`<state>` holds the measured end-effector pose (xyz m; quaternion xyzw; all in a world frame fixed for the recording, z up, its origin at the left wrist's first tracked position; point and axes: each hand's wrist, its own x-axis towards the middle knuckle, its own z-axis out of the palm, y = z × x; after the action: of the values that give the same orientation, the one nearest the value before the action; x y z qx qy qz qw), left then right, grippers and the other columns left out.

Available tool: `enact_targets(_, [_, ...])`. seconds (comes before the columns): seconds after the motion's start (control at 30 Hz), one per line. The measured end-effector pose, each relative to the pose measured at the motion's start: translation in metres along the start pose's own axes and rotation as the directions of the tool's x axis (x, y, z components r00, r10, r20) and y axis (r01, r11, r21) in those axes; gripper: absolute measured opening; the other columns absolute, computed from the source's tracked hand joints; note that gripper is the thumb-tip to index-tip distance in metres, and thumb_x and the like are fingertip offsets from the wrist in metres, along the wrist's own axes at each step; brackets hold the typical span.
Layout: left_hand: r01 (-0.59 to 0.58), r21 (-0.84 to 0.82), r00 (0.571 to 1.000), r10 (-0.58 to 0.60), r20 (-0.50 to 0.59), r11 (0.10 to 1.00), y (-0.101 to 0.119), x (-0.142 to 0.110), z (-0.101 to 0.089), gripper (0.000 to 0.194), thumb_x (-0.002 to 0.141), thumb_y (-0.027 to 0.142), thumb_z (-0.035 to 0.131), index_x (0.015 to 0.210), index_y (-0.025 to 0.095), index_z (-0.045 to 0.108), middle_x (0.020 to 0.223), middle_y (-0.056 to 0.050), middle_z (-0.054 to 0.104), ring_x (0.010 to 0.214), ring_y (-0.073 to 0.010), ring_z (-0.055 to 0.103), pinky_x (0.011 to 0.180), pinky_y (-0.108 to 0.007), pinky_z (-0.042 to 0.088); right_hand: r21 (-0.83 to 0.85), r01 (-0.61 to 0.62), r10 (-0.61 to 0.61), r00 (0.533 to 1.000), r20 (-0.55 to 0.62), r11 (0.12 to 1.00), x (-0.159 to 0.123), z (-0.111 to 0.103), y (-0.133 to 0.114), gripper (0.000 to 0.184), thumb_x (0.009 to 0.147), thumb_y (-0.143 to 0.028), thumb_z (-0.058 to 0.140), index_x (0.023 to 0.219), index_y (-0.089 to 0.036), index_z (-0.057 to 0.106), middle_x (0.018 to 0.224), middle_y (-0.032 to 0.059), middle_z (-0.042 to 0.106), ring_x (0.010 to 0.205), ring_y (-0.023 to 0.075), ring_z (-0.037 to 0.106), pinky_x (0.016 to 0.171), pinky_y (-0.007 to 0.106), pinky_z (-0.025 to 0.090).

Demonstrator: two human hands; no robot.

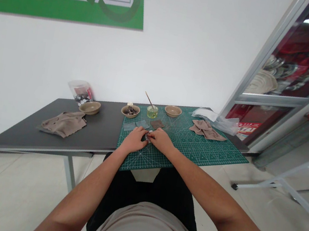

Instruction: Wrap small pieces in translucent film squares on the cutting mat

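I'm watching through the head camera: a white wall (182,56) fills the background, with a green-bordered board (62,9) at upper left and a metal-framed glass panel (288,67) at right. Below runs a dark table (103,132), its right part covered by a green cutting mat (190,147) with white grid lines.

Around the work, I see a crumpled brown cloth (65,123) on bare tabletop at left, and a second brown cloth (207,130) on the mat, just beside clear plastic bags (226,124). A clear container (80,92) stands near an empty-looking bowl (90,107); towards the middle come a bowl of dark pieces (130,111), a glass jar (152,112) with a thin stick (148,98) leaning in it, and another bowl (173,111). Flat grey-blue patches (142,123) and a brown patch (157,124) lie just beyond the hands.

Down at the mat's near side, my left hand (135,140) and right hand (162,141) meet, fingertips closed on a small pale piece (148,136), its details too small to tell.

Behind the lower glass, a red-and-white label (248,128) shows lettering I can't make out.
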<state>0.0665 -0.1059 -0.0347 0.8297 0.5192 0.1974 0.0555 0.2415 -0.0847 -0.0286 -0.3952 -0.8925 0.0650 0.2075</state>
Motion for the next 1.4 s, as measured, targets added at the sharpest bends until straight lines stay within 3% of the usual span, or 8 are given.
enact_targets(0.17, [0.003, 0.008, 1.0, -0.002, -0.006, 1.0, 0.0, 0.0, 0.001, 0.043, 0.081, 0.028, 0.059, 0.122, 0.016, 0.061, 0.109, -0.01, 0.059, 0.103, -0.0267, 0.052, 0.095, -0.042, 0.045, -0.018, -0.076, 0.076, 0.997, -0.025, 0.997, -0.009, -0.005, 0.001, 0.016, 0.089, -0.022, 0.061, 0.082, -0.019, 0.075, 0.077, 0.0033, 0.071, 0.08, 0.0178, 0.053, 0.077, 0.029, 0.037])
enact_targets(0.37, [-0.002, 0.015, 1.0, 0.002, -0.003, 1.0, 0.0, 0.001, 0.002, 0.043, 0.081, 0.027, 0.058, 0.122, 0.014, 0.061, 0.109, -0.012, 0.059, 0.104, -0.0272, 0.052, 0.096, -0.042, 0.044, -0.018, -0.055, 0.054, 0.998, -0.01, 0.998, -0.015, -0.004, -0.004, 0.015, 0.088, -0.022, 0.062, 0.082, -0.019, 0.075, 0.078, 0.0036, 0.071, 0.082, 0.0181, 0.052, 0.077, 0.029, 0.037])
enact_targets(0.57, [-0.002, 0.028, 1.0, 0.002, -0.001, 1.0, 0.0, 0.001, 0.001, 0.042, 0.082, 0.027, 0.056, 0.121, 0.013, 0.061, 0.108, -0.011, 0.058, 0.103, -0.027, 0.052, 0.095, -0.042, 0.044, -0.014, 0.003, -0.003, 1.0, 0.024, 1.0, -0.003, 0.001, -0.003, 0.015, 0.089, -0.019, 0.06, 0.088, -0.018, 0.075, 0.084, 0.0049, 0.072, 0.084, 0.0178, 0.053, 0.081, 0.029, 0.038])
enact_targets(0.9, [-0.001, 0.022, 1.0, 0.001, 0.0, 1.0, 0.001, 0.0, 0.0, 0.043, 0.081, 0.028, 0.058, 0.121, 0.014, 0.061, 0.109, -0.011, 0.058, 0.103, -0.0264, 0.052, 0.097, -0.042, 0.044, -0.06, -0.051, 0.05, 0.998, -0.03, 0.997, -0.008, -0.001, 0.004, 0.016, 0.089, -0.021, 0.06, 0.081, -0.018, 0.075, 0.078, 0.0048, 0.071, 0.081, 0.0186, 0.053, 0.08, 0.03, 0.037])
enact_targets(1.4, [-0.008, 0.04, 1.0, 0.007, 0.019, 0.999, 0.002, -0.002, -0.001, 0.042, 0.082, 0.026, 0.055, 0.123, 0.016, 0.06, 0.11, -0.011, 0.058, 0.105, -0.0266, 0.052, 0.096, -0.042, 0.044, -0.037, -0.005, 0.005, 1.0, -0.018, 0.999, -0.004, 0.002, -0.002, 0.016, 0.09, -0.023, 0.06, 0.085, -0.018, 0.074, 0.081, 0.0048, 0.072, 0.081, 0.0175, 0.053, 0.081, 0.03, 0.035])
